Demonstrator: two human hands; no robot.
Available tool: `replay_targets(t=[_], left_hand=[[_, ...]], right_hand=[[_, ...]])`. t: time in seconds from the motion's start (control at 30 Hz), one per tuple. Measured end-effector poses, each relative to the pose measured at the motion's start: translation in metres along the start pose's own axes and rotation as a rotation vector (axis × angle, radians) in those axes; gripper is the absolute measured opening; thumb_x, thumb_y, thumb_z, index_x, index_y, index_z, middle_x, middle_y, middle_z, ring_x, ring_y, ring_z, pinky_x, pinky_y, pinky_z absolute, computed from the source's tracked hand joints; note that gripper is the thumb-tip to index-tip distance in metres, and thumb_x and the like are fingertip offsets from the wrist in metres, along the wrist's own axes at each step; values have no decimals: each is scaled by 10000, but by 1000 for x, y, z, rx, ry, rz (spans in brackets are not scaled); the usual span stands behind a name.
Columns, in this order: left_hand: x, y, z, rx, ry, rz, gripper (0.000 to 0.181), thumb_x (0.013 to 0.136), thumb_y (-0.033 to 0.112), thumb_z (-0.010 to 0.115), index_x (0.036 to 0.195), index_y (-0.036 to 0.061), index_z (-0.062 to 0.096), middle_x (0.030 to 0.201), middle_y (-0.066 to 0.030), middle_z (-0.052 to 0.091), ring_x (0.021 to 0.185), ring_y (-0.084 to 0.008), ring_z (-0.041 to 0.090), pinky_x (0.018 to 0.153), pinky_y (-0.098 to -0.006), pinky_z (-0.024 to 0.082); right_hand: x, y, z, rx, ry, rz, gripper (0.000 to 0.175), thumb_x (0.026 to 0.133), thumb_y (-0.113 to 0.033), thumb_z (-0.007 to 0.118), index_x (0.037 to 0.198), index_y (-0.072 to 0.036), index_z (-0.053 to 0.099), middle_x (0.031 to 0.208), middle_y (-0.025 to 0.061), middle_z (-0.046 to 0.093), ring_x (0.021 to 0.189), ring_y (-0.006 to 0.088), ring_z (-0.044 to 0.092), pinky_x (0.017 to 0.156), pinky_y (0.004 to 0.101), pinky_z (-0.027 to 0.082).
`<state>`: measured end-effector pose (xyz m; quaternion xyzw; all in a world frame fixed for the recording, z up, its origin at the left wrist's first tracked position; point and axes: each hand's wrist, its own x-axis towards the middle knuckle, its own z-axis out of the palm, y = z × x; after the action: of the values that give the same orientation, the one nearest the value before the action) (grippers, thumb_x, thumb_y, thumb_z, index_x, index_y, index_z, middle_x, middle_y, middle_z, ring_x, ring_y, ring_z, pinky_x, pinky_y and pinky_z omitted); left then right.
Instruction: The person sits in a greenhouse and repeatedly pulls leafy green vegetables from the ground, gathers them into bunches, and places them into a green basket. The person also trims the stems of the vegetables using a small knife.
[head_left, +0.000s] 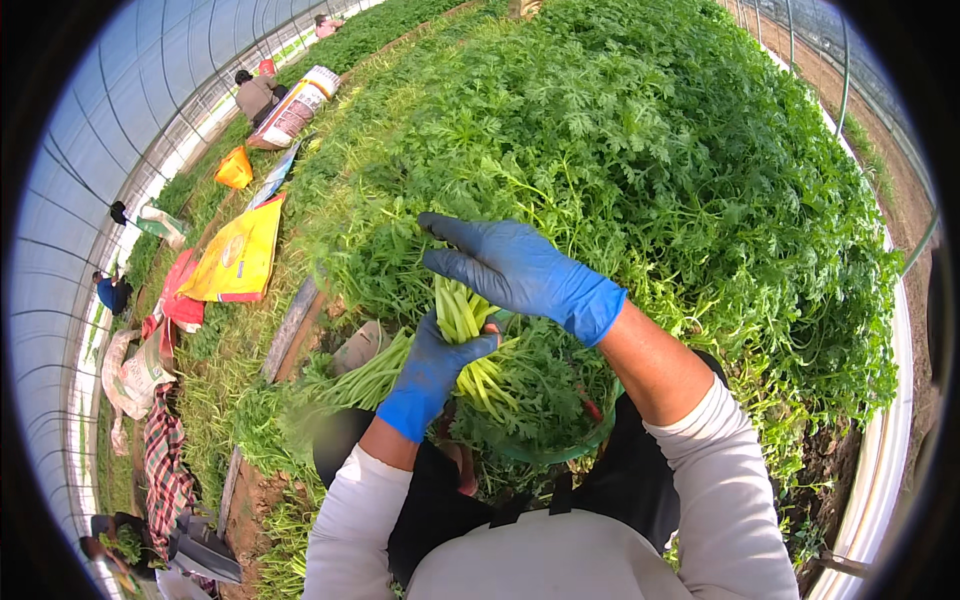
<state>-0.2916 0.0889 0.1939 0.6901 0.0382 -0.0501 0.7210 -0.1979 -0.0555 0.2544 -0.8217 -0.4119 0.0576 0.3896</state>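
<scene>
My left hand (442, 360), in a blue glove, is closed around a bunch of pale green leafy-vegetable stems (459, 309). The cut ends point up and away from me. Just above them my right hand (510, 266), also gloved in blue, is held flat with its fingers stretched out to the left; whether it touches the stems I cannot tell. Below my hands, between my knees, a green basket (600, 435) holds feathery leaves and more stems (487, 386). Another cluster of cut stems (371, 379) lies to the left of my left hand.
A dense bed of green leafy plants (637, 142) spreads ahead and right. At left lie a wooden board (291, 326), a yellow sack (238, 255), a white sack (142, 375) and checked cloth (165, 465). Farther off, a person (257, 97) crouches beside a printed sack (296, 109).
</scene>
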Motion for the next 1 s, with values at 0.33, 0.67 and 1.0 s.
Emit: replay_targets(t=[0.33, 0.67, 1.0], left_hand=[[4, 50, -19, -305, -65, 45, 484, 682, -28, 696, 1140, -4, 543, 866, -51, 583, 781, -198, 575, 746, -351, 479], [5, 49, -33, -409, -189, 138, 536, 665, 8, 632, 1188, -6, 516, 871, -38, 549, 789, -190, 525, 779, -364, 463], [-5, 51, -50, -534, -230, 181, 628, 637, 30, 611, 1247, -16, 470, 887, -51, 534, 804, -201, 538, 820, -408, 491]], right_hand=[[-13, 35, -31, 536, 325, -13, 408, 959, -229, 533, 1297, -3, 514, 1081, 93, 624, 992, 153, 573, 917, 299, 451], [-46, 44, 46, 1035, 153, 472, 200, 880, -84, 654, 1029, 48, 669, 788, 77, 667, 643, 119, 613, 605, 237, 517], [-52, 33, 43, 813, -33, -6, 247, 845, -19, 668, 1091, -7, 655, 1016, 63, 664, 970, 139, 610, 788, 275, 522]])
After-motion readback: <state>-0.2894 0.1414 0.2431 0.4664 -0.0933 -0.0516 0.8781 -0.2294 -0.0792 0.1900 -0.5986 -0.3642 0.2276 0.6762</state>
